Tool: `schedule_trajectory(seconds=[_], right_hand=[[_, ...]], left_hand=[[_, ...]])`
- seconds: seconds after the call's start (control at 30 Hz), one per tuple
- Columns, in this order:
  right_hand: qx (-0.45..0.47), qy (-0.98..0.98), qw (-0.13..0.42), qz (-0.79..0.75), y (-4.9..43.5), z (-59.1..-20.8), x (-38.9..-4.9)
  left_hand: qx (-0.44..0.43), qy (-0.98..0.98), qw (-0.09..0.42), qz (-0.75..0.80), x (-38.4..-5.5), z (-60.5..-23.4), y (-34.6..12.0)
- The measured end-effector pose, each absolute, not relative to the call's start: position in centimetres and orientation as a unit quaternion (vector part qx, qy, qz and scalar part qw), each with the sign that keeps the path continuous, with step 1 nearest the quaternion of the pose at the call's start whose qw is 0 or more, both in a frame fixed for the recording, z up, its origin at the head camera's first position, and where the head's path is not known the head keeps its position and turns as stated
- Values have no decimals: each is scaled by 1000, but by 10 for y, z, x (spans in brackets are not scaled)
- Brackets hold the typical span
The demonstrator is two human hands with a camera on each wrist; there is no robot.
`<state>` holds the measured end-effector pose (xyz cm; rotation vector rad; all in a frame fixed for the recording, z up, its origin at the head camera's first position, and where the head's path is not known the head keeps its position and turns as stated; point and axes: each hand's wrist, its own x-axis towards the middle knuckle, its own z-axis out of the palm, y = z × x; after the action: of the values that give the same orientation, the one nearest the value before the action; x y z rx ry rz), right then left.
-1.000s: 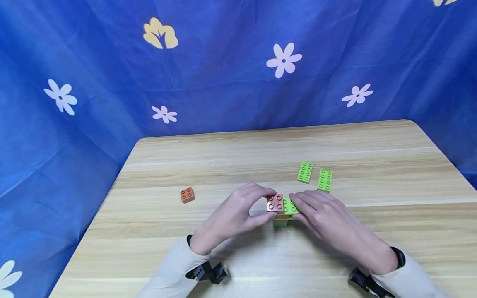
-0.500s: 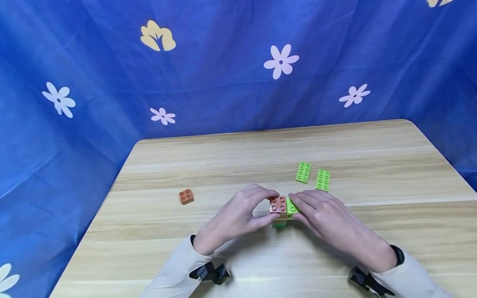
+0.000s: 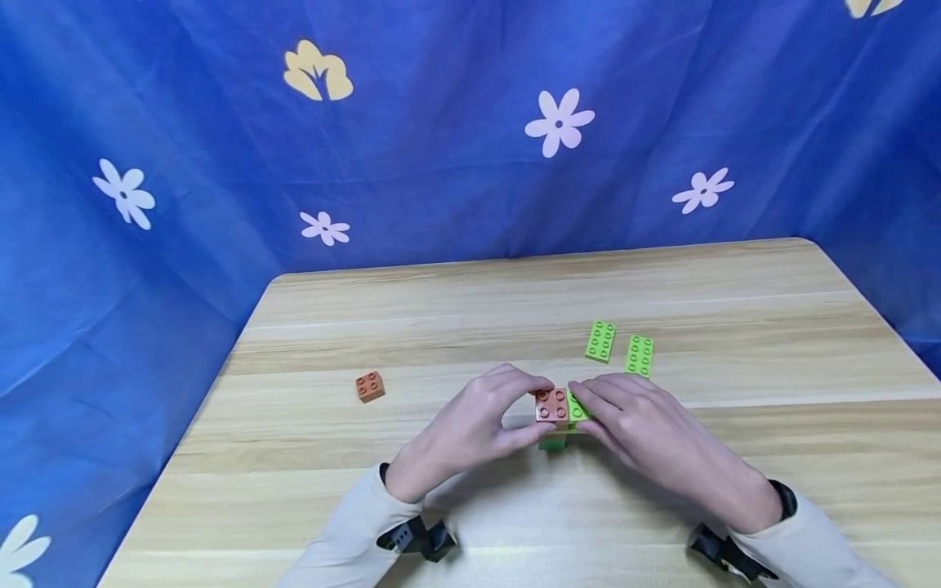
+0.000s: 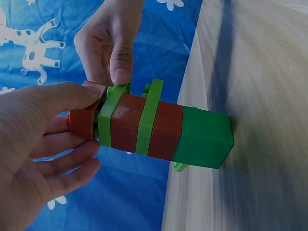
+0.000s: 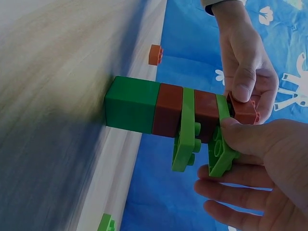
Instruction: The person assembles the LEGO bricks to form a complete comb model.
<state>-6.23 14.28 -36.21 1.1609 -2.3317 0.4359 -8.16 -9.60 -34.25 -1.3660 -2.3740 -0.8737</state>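
One boxy red brick (image 3: 552,406) (studded) shifted rightward, left hand (image 3: 474,420) pinching it, right hand (image 3: 650,425) pinching green plate (image 3: 578,411).

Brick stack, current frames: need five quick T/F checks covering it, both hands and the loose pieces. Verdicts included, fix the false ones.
1. The left hand pinches the top red-brown brick. True.
2. The stack's bottom block is blue. False: it is green.
3. The right hand grips the upper light-green plate. True.
4. Three loose light-green plates lie on the table. False: two, one here, one here.
5. The loose orange-brown brick lies left of the stack. True.
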Motion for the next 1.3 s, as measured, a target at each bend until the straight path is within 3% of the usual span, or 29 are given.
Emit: schedule_trajectory(seconds=[0.8, 1.3], right_hand=[[440, -845, 261, 159, 141, -365, -67], [435, -842, 272, 164, 142, -366, -68]], left_hand=[[-466, -820, 134, -303, -85, -343, -96], [-454, -823, 107, -326, -91, -343, -94]])
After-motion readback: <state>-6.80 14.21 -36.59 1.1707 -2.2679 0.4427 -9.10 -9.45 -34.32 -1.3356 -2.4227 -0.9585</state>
